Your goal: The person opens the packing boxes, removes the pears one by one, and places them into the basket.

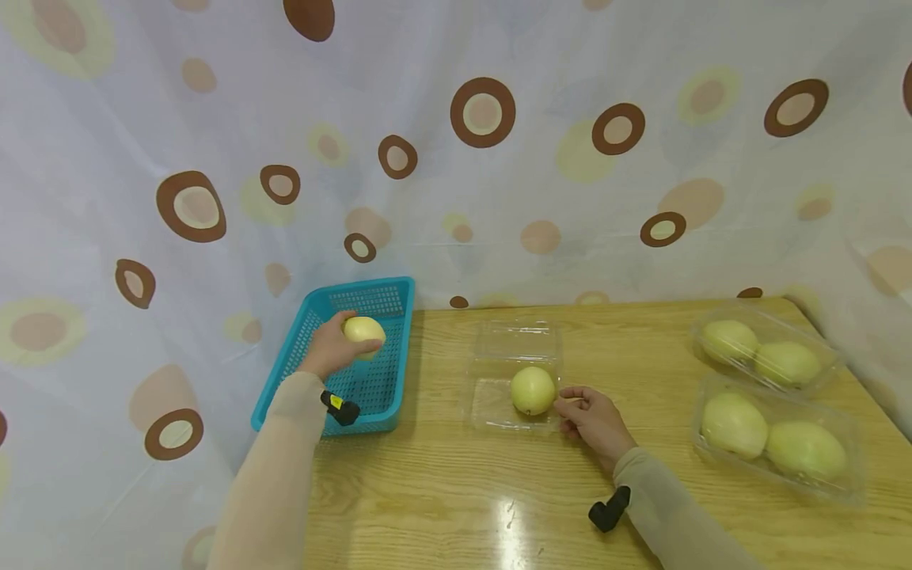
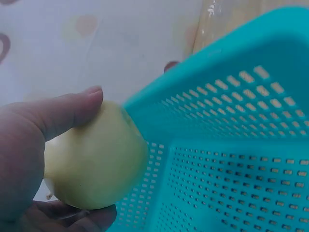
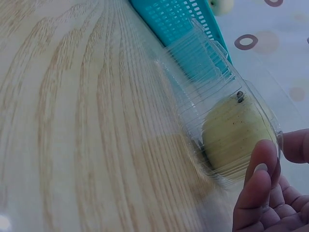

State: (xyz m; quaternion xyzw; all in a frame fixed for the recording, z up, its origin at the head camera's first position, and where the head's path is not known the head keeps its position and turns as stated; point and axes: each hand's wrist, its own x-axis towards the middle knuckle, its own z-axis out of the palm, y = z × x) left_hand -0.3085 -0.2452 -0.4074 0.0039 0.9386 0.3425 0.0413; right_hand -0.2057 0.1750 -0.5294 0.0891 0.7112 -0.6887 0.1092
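Note:
My left hand (image 1: 335,345) grips a pale yellow melon (image 1: 365,336) above the blue basket (image 1: 404,372). The left wrist view shows the thumb over the top of this melon (image 2: 99,159) and fingers beneath it. With thumb and fingertips, my right hand (image 1: 593,423) pinches the right edge of a clear plastic container (image 1: 492,402). Its lid lies folded back toward the wall. One melon (image 1: 533,390) sits in the container's right half, next to my right fingertips; in the right wrist view this melon (image 3: 236,135) shows through the ribbed clear wall.
At the right of the wooden table (image 1: 427,507) stand two clear containers, a rear one (image 1: 765,328) and a front one (image 1: 848,491), each with two melons. A patterned curtain (image 1: 527,190) hangs behind the table and down its left side.

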